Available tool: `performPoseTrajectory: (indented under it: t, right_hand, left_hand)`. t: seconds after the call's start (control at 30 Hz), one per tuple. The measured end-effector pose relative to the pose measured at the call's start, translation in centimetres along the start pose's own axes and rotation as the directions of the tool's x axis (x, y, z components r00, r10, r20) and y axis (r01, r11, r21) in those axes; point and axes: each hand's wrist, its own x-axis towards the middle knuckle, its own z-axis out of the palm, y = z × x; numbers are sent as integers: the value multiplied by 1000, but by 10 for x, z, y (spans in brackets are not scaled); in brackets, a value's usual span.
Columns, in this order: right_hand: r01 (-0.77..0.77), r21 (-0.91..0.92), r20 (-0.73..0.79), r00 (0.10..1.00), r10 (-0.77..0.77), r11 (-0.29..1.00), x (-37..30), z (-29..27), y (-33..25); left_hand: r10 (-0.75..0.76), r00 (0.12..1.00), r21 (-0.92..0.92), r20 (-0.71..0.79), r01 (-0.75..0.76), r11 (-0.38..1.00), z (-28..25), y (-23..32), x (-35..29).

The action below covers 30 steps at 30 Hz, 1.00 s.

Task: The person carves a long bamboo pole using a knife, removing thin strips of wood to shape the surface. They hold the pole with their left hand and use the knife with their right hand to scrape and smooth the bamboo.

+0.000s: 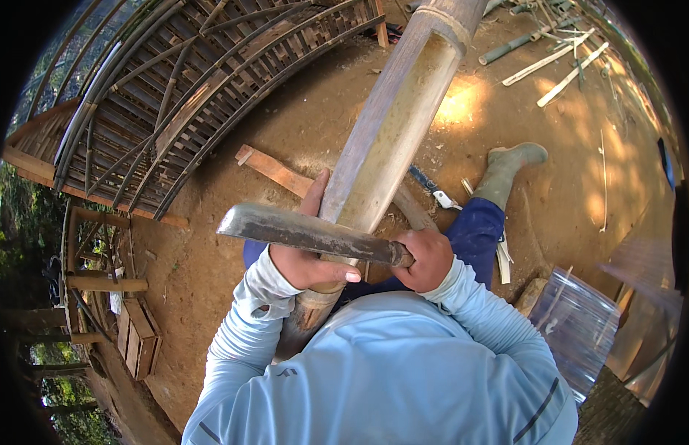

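Note:
A thick bamboo pole (352,159) slants up and away from my lap, with a long opening cut into its side that shows the pale hollow inside. My left hand (303,259) wraps round the pole near my body, thumb on the near side and fingers on the far side. In my right hand (426,259) is the handle of a machete (307,231), fingers closed round it. The broad dark blade lies crosswise over the pole and hides part of my left hand, its tip pointing left. I cannot tell whether the blade touches the bamboo.
A slatted bamboo structure (233,81) curves across the upper left. On the dirt floor lie a wooden board (277,170), a saw-like tool (435,190), and split bamboo strips (574,74). My booted leg (500,174) stretches out right. A wooden crate (137,337) stands left, a clear plastic sheet (578,322) right.

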Motion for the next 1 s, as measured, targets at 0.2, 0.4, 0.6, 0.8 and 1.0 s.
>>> performPoseTrajectory:
  t: [0.2, 0.4, 0.6, 0.8, 1.0]
  right_hand:
    - [-11, -26, -9, 1000, 10, 1000, 3, -2, -6]
    - [-6, -84, 37, 999, 9, 996, 7, -9, -13]
    - [-18, -85, 45, 999, 22, 996, 3, -9, -13]
    - [-54, -49, 34, 998, 56, 997, -1, -6, -14]
    - [-73, -27, 39, 996, 74, 997, -4, -3, -14]
  left_hand:
    - [-25, 999, 32, 23, 24, 999, -4, -1, 3]
    - [15, 1000, 123, 23, -18, 992, -6, -9, 2]
    - [18, 1000, 101, 8, -18, 995, -7, -16, -1]
    - [0, 1000, 76, -17, 2, 997, -4, -17, -3]
    - [-3, 1000, 87, -15, 4, 996, -3, -14, -6]
